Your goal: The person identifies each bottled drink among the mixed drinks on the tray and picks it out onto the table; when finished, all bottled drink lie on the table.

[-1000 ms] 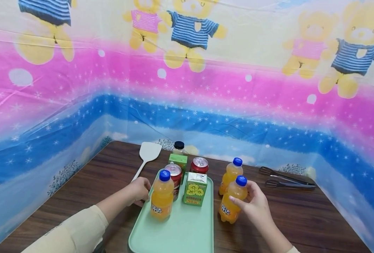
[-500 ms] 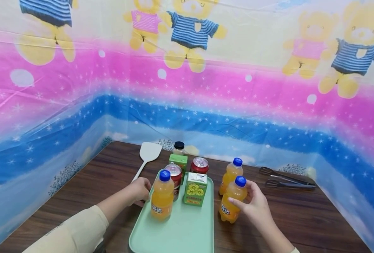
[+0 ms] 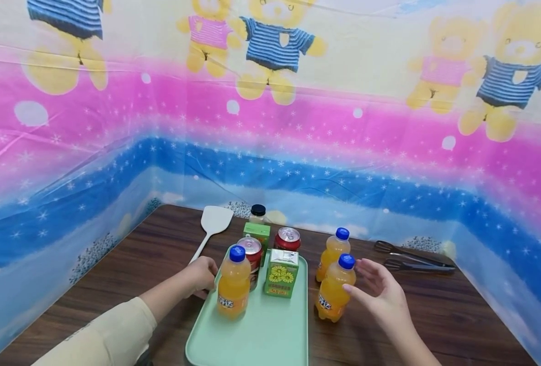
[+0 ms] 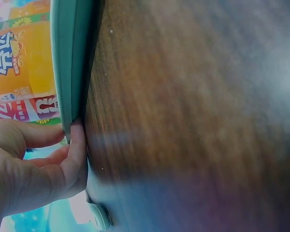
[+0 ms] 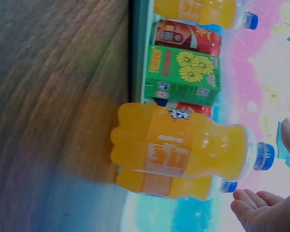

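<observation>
My left hand (image 3: 201,276) pinches the left rim of a pale green tray (image 3: 263,333); thumb and fingers meet on its edge in the left wrist view. An orange soda bottle (image 3: 232,291) with a blue cap stands on the tray beside that hand. Behind it are a red soda can (image 3: 255,256) and a green drink carton (image 3: 262,231), with another carton (image 3: 281,279) to the right. Right of the tray, an orange soda bottle (image 3: 334,294) stands upright on the table. Close to its right side is my right hand (image 3: 386,300), fingers spread and apart from the bottle in the right wrist view.
Another orange soda bottle (image 3: 336,249) stands just behind the near one. At the back are a red can (image 3: 287,241) and a black-capped bottle (image 3: 258,213). A white spatula (image 3: 216,219) lies at the back left, dark tongs (image 3: 418,262) at the back right. Printed cloth walls enclose the table.
My right hand has let go of the near orange soda bottle and drawn back to the right. The bottle stays standing on the table. My left hand keeps its place on the tray.
</observation>
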Demonstrator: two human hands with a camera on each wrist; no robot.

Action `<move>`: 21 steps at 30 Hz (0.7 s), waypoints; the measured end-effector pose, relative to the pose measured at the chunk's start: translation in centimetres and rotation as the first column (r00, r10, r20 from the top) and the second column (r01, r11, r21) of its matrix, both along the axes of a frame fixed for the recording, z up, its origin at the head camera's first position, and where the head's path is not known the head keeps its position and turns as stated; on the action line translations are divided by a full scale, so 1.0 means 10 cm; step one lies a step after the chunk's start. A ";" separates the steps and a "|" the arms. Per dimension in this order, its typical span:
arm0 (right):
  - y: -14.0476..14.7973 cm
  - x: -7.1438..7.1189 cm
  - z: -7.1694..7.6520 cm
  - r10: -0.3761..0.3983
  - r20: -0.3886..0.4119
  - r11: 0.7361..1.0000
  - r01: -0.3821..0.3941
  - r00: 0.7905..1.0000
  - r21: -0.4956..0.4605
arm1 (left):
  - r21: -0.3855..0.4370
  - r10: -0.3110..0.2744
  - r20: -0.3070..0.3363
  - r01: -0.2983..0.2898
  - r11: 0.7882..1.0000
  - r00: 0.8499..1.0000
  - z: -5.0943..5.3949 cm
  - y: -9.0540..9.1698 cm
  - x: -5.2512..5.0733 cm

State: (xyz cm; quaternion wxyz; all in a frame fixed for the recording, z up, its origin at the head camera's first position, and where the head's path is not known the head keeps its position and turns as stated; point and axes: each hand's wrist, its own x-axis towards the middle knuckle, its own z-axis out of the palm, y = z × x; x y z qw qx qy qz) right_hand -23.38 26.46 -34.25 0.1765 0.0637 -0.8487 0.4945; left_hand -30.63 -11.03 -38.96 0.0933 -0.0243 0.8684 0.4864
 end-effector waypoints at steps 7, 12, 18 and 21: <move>-0.01 0.11 0.13 0.009 -0.089 1.000 -0.010 0.996 -0.015 | -0.005 0.008 0.006 -0.008 1.000 1.000 0.01 0.00 0.00; -0.05 0.17 0.19 0.028 -0.133 0.999 -0.032 0.991 -0.027 | 0.003 0.006 0.009 -0.006 1.000 1.000 0.03 0.00 0.01; -0.15 0.23 0.23 0.081 -0.227 0.993 -0.098 0.971 -0.066 | 0.011 0.008 0.020 -0.008 1.000 1.000 0.04 0.00 0.01; -0.22 0.28 0.24 0.122 -0.275 0.987 -0.146 0.954 -0.069 | 0.011 0.006 0.022 -0.007 1.000 1.000 0.03 0.00 0.00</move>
